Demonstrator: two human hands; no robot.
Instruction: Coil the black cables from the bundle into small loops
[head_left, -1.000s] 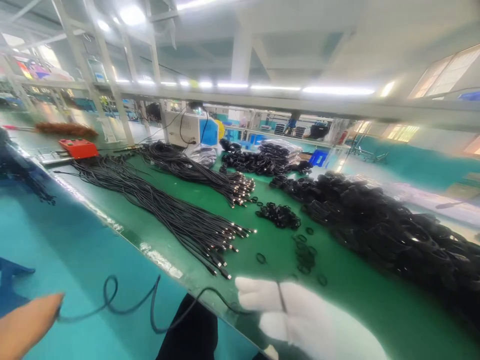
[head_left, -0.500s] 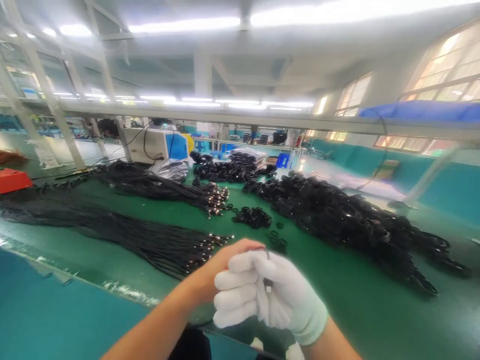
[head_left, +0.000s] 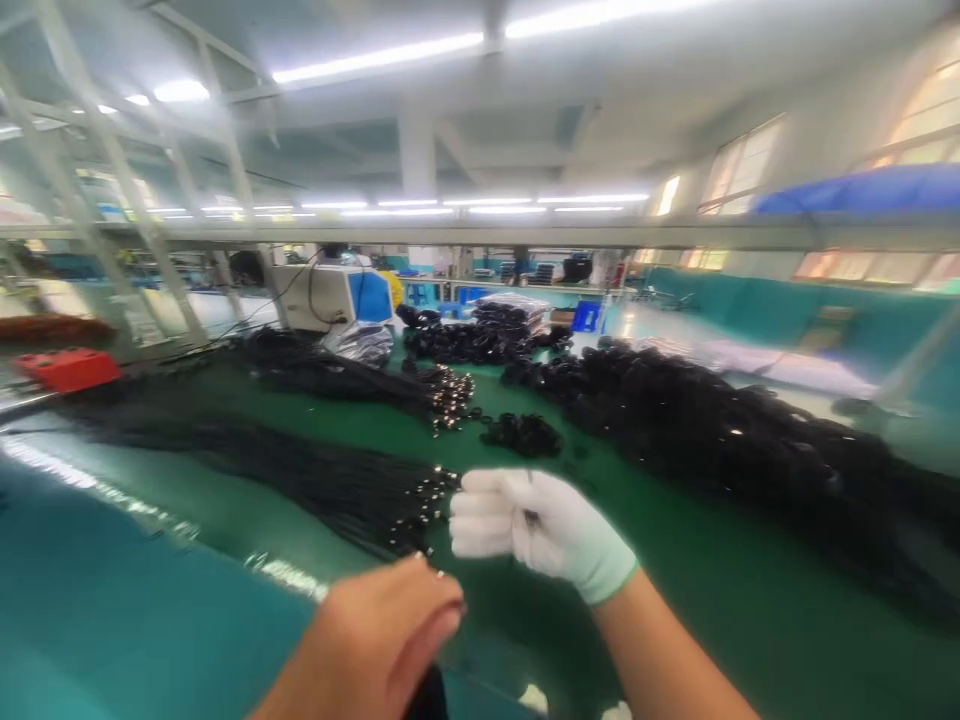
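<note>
My right hand point(head_left: 536, 530), in a white glove, is raised over the bench at the near end of a long bundle of black cables point(head_left: 300, 470). Its fingers are curled in; a small dark piece of black cable point(head_left: 532, 516) shows between thumb and palm, blurred. Lower and to the left is my bare left hand point(head_left: 382, 625), its fingers pressed against the thumb. What it pinches, if anything, is hidden. Shiny metal plugs point(head_left: 431, 495) tip the cable bundle just beyond both hands.
A second cable bundle point(head_left: 352, 375) lies behind. Small black rings or coils point(head_left: 521, 434) sit mid-bench, and a large heap of coiled black cables point(head_left: 712, 430) fills the right. A red device point(head_left: 71, 369) stands left, a white-and-blue machine point(head_left: 322, 295) at the back.
My hands have come apart: the bare left hand dropped down and toward me, while the gloved right hand rose slightly. The view has shifted a little left.
</note>
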